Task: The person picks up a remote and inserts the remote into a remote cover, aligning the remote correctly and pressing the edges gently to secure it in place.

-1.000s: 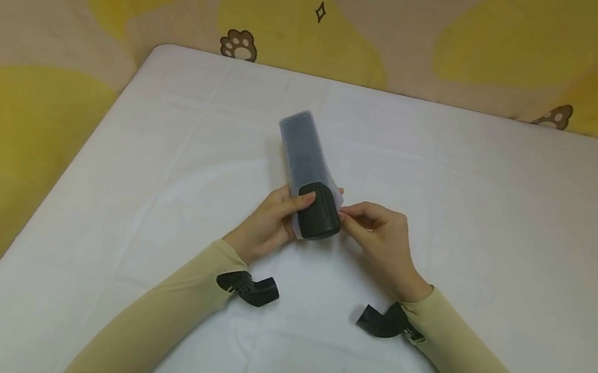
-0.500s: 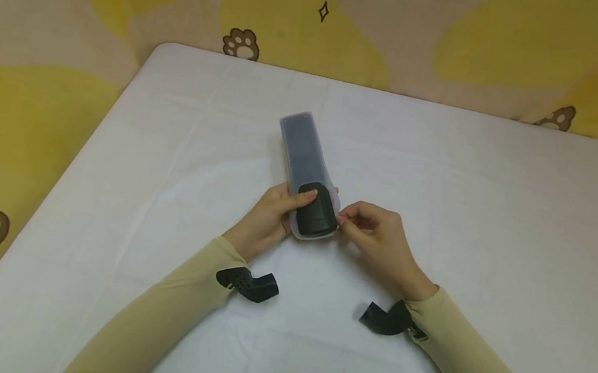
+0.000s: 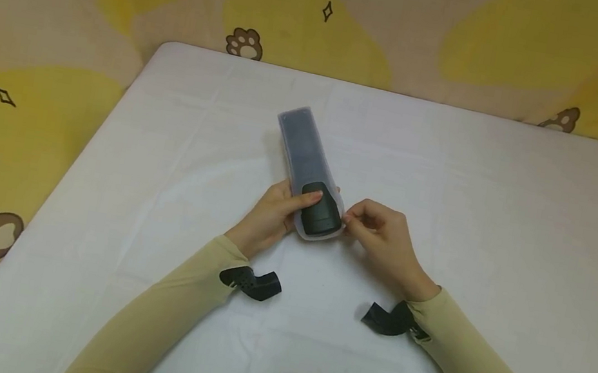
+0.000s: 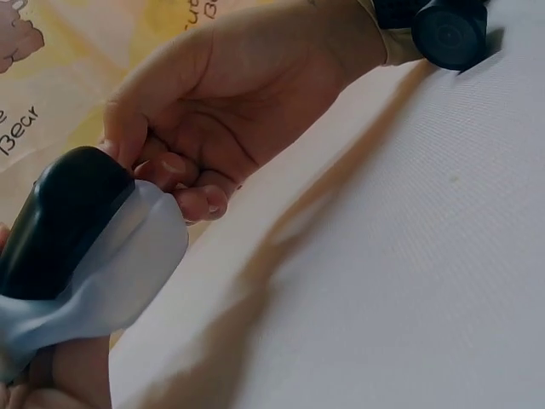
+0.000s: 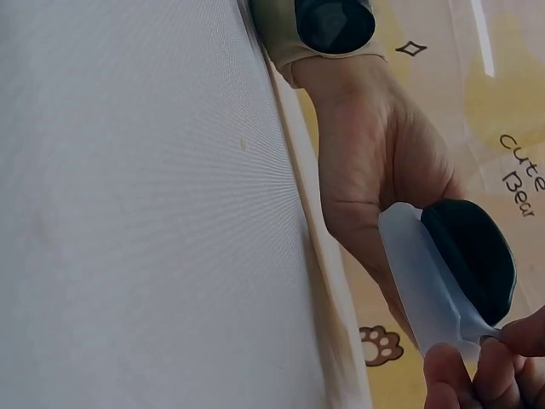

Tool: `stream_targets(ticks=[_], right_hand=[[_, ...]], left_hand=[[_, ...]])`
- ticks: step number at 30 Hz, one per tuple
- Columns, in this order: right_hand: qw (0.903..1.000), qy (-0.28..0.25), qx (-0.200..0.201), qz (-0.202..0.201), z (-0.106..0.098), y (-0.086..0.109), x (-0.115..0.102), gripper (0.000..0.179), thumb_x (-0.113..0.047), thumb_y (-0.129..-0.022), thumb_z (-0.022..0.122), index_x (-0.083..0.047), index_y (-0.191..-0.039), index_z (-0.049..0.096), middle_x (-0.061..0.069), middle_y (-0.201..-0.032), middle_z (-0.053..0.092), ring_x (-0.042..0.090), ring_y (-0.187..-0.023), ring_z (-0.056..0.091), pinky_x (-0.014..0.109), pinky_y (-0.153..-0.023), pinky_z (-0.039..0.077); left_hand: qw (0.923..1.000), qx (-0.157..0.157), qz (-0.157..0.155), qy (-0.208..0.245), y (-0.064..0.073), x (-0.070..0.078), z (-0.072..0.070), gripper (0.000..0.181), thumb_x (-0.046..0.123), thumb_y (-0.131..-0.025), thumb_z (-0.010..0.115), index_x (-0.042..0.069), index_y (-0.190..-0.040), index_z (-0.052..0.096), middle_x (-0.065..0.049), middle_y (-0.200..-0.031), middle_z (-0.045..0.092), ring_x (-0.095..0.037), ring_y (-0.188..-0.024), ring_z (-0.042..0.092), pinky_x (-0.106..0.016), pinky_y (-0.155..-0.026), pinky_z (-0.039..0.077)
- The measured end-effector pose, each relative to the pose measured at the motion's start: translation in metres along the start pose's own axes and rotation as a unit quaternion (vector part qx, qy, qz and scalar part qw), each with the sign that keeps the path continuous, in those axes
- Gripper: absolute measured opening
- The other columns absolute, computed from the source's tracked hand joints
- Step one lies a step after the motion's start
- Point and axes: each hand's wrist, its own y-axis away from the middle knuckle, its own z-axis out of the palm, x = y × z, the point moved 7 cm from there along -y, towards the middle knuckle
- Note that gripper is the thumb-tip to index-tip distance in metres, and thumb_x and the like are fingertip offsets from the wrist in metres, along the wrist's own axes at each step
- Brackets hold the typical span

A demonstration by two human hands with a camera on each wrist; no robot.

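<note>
A long dark object, shaped like a remote control, lies in a translucent sleeve (image 3: 301, 142) above the white table. Its rounded dark end (image 3: 323, 219) shows through an opening in the sleeve, whose pale rim passes round the bottom. My left hand (image 3: 269, 218) grips this end, thumb across the dark surface and the other fingers mostly hidden behind. With thumb and index finger, my right hand (image 3: 384, 242) pinches the sleeve's right edge. In the right wrist view, the sleeve rim (image 5: 413, 264) stands beside the dark end, drawn to a fold at the right fingertips (image 5: 494, 375).
A white-covered table (image 3: 492, 230) spreads around both hands. Behind and to the left hangs a yellow and beige curtain (image 3: 358, 33) with paw prints. Black wrist cameras (image 3: 260, 286) jut out from both sleeves.
The sleeve's rim, earlier pulled out on the right with the dark end over its bottom edge, now surrounds that end. My right hand stays at its edge. The head view has shifted slightly left.
</note>
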Motion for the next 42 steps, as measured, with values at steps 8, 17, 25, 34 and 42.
stream_targets(ticks=[8, 17, 25, 34, 42], right_hand=[[0.9980, 0.013, -0.054, 0.032, 0.004, 0.001, 0.005, 0.012, 0.007, -0.086, 0.056, -0.002, -0.085, 0.065, 0.007, -0.077, 0.064, 0.013, -0.067, 0.059, 0.022, -0.063, 0.049], [0.9950, 0.038, -0.091, 0.019, 0.010, 0.000, 0.003, 0.009, 0.004, -0.088, 0.057, -0.001, -0.085, 0.064, 0.005, -0.074, 0.063, 0.014, -0.065, 0.058, 0.023, -0.059, 0.048], [0.9948, 0.049, -0.089, 0.005, 0.010, 0.000, 0.002, 0.008, 0.003, -0.089, 0.059, -0.001, -0.083, 0.063, 0.002, -0.071, 0.061, 0.011, -0.058, 0.054, 0.023, -0.055, 0.047], [0.9915, 0.104, -0.063, -0.047, 0.010, 0.002, -0.008, 0.010, 0.004, -0.085, 0.063, -0.004, -0.080, 0.064, -0.001, -0.075, 0.063, 0.007, -0.063, 0.054, 0.022, -0.055, 0.046], [0.9975, 0.048, -0.050, -0.006, 0.010, 0.002, -0.004, 0.011, 0.007, -0.085, 0.059, -0.002, -0.083, 0.063, 0.004, -0.075, 0.065, 0.010, -0.060, 0.054, 0.021, -0.054, 0.046]], left_hand=[[0.9990, 0.043, 0.006, -0.007, -0.004, -0.002, -0.006, 0.039, 0.002, -0.095, 0.052, -0.007, -0.132, 0.044, -0.022, -0.128, 0.055, -0.024, -0.116, 0.056, -0.032, -0.098, 0.044], [0.9971, 0.076, 0.009, 0.003, -0.004, -0.001, -0.010, 0.040, 0.001, -0.095, 0.052, -0.010, -0.131, 0.043, -0.020, -0.123, 0.058, -0.024, -0.113, 0.057, -0.032, -0.099, 0.043], [0.9957, 0.090, 0.021, 0.004, -0.004, 0.000, -0.011, 0.039, 0.000, -0.094, 0.054, -0.008, -0.131, 0.044, -0.020, -0.123, 0.059, -0.025, -0.113, 0.058, -0.032, -0.098, 0.044], [0.9950, 0.096, 0.023, -0.014, -0.004, -0.002, -0.009, 0.044, 0.001, -0.093, 0.056, -0.002, -0.135, 0.041, -0.021, -0.131, 0.053, -0.026, -0.116, 0.056, -0.032, -0.098, 0.044], [0.9986, 0.040, 0.029, -0.018, -0.003, 0.000, -0.006, 0.049, 0.002, -0.095, 0.054, 0.005, -0.140, 0.035, -0.017, -0.133, 0.052, -0.027, -0.118, 0.054, -0.035, -0.099, 0.043]])
